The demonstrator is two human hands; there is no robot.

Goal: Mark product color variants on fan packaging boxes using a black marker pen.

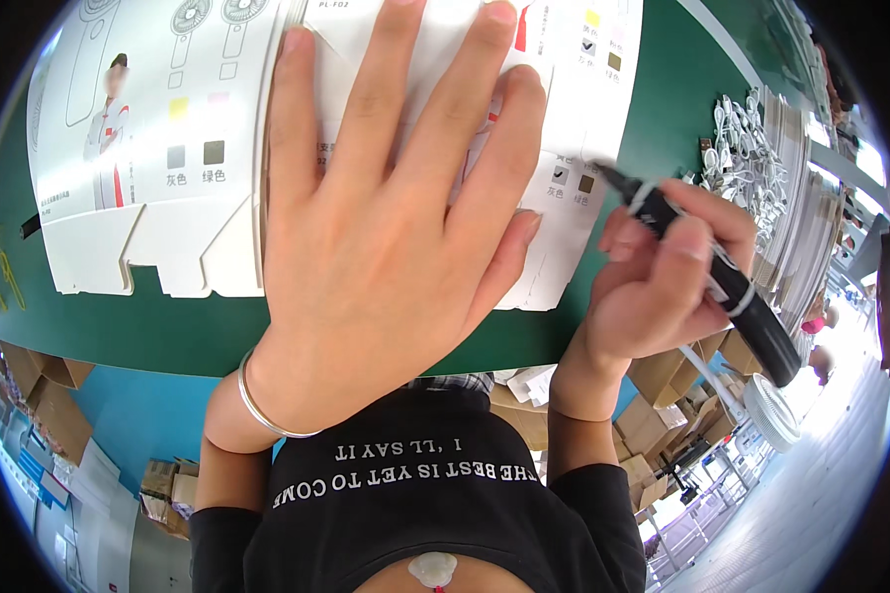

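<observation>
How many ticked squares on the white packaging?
2: upper ticked square, right of the left hand; lower ticked square, just left of the black marker. The left hand may hide others.

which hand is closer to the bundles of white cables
Right. The right hand, gripping a black marker, is beside the white cables, to their left and nearer the person. The left hand is spread over printed white cardboard, farther left.
</observation>
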